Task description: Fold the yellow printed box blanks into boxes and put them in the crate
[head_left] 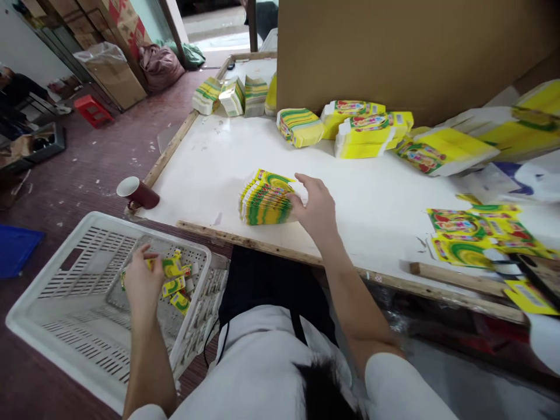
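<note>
My right hand point(315, 205) rests on the white table point(205, 169), fingers against the right side of a stack of flat yellow-green cartons point(266, 198) standing on edge. My left hand point(140, 281) reaches down into a white plastic basket point(65, 326) on the floor at my left. Its fingers are curled at a few small yellow-green pieces point(175, 280) lying on the basket's bottom. Whether it grips one I cannot tell.
More stacks of yellow cartons point(367, 131) lie along the back of the table, against a large brown cardboard sheet point(394, 46). Flat printed sheets point(476, 233) lie at the right. A dark red cup point(137, 192) sits at the table's left corner. Boxes and a red stool point(91, 109) stand on the floor.
</note>
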Action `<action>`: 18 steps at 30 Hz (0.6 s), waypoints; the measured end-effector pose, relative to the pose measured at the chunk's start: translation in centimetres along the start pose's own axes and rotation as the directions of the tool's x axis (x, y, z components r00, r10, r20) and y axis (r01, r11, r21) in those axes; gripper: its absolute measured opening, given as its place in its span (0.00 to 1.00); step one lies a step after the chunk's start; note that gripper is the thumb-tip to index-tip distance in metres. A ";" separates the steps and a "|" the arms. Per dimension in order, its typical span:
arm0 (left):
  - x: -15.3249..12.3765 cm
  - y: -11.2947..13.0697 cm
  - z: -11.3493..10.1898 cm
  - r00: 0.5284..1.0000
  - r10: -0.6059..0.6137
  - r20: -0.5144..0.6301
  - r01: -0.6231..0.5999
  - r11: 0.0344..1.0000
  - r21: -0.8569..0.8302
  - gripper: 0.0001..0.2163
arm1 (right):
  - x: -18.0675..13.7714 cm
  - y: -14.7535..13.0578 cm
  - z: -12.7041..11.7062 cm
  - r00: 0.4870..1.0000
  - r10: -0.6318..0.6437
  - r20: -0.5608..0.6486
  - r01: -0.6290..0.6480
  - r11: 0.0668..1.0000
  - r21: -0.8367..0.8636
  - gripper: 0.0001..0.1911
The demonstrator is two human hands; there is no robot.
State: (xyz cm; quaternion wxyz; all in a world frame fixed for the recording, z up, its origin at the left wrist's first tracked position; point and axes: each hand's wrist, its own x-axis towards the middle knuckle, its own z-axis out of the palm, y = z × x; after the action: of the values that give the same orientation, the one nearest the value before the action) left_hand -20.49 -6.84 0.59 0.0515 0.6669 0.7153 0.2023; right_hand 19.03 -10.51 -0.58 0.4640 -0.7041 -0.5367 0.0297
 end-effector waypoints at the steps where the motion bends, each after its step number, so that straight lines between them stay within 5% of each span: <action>1: 0.2 -1.3 0.2 0.997 -0.013 0.075 0.004 0.993 0.119 0.22 | 0.6 0.7 0.5 0.998 0.026 0.052 -0.022 0.997 -0.074 0.21; 4: 0.3 -2.9 1.3 0.994 -0.007 0.112 -0.016 0.978 0.206 0.23 | 1.1 1.6 1.9 0.979 0.037 0.199 -0.004 0.987 -0.162 0.19; 7: -0.2 -0.8 2.8 0.980 0.131 0.149 -0.112 0.985 -0.129 0.21 | 0.6 1.3 2.1 0.976 -0.016 0.219 0.048 0.988 -0.144 0.19; 9: -0.8 2.2 4.0 0.952 0.234 0.196 -0.129 0.890 -0.438 0.21 | 0.3 0.5 1.5 0.979 -0.048 0.198 0.075 0.989 -0.128 0.20; 13: -3.0 9.6 6.1 0.880 0.401 0.256 0.046 0.464 -0.884 0.28 | -1.3 -2.4 0.1 0.982 -0.099 0.158 0.101 0.995 -0.007 0.22; 16: -4.6 14.1 6.9 0.891 0.396 0.223 0.208 0.081 -0.975 0.30 | -4.2 -5.3 0.3 0.953 -0.145 0.266 0.076 0.965 0.253 0.20; 18: -5.0 16.0 6.8 0.908 0.346 0.238 0.282 -0.080 -0.956 0.24 | -6.3 -6.9 1.1 0.918 -0.175 0.356 -0.012 0.884 0.467 0.18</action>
State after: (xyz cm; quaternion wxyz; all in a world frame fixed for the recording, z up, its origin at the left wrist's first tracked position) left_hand -2.72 -9.78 -0.87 0.6708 0.4524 0.2841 0.5145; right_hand 10.74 -14.87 0.68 0.5025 -0.5303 -0.6251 0.2748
